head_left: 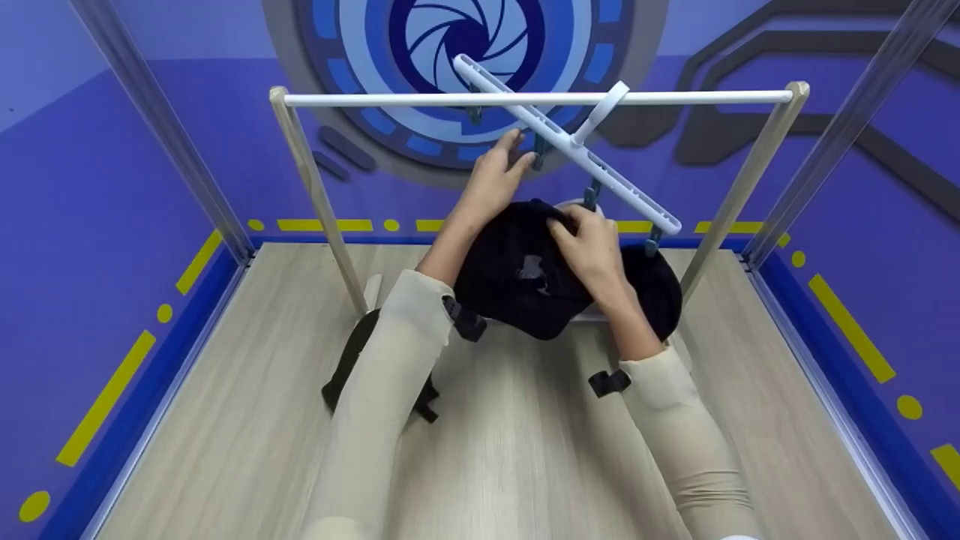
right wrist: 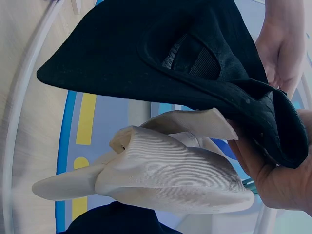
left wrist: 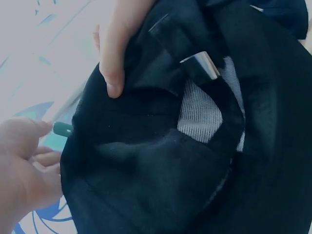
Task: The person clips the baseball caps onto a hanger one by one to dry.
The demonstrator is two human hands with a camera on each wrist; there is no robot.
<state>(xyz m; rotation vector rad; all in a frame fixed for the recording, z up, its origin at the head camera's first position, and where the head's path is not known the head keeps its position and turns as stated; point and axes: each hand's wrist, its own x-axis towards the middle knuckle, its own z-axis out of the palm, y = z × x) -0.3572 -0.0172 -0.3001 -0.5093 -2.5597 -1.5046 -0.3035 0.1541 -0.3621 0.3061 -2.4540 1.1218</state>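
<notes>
A black cap (head_left: pixel 517 277) with a strap and metal buckle (left wrist: pixel 207 66) hangs under the white hanger (head_left: pixel 570 146). My right hand (head_left: pixel 596 244) grips its edge, thumb on the near side in the left wrist view. At a green clip (head_left: pixel 538 152) on the hanger, my left hand (head_left: pixel 491 180) pinches the clip's end with thumb and fingertips, beside the cap's edge. Behind the black cap, a cream cap (right wrist: pixel 170 165) hangs from another green clip (head_left: pixel 591 196). A second black cap (head_left: pixel 661 292) hangs at the hanger's right end, partly covered by my right wrist.
The hanger hooks over a white rail (head_left: pixel 375 99) between wooden posts (head_left: pixel 319 195). Another dark cap (head_left: pixel 352 352) lies on the wooden table (head_left: pixel 517 435) at left, partly under my left sleeve. One more clip (head_left: pixel 475 109) hangs near the hanger's far left end. Blue patterned walls surround the table.
</notes>
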